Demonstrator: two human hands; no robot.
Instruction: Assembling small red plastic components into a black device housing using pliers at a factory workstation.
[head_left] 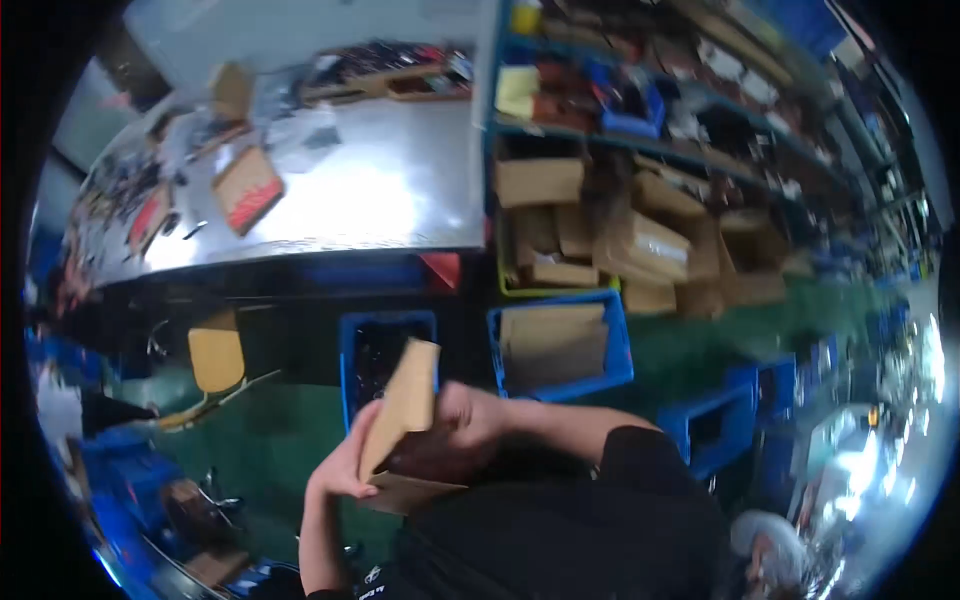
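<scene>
A brown cardboard box [402,405] is held tilted in front of my body, with a flap [415,492] hanging at its lower side. My left hand [347,462] grips its left side, thumb along the lower edge. On the other side my right hand [472,413] is curled against the box; motion blur softens its fingers. The box's inside lies in shadow, so what it holds cannot be made out. Just beyond the box stands a blue crate [342,360] with dark items in it.
A blue crate [622,345] of flat cardboard stands to the right. Behind it are several open cartons [650,240] under a loaded shelf [570,132]. A shiny metal table [400,205] with boxes and small parts runs along the far left. A yellow chair [217,358] stands left.
</scene>
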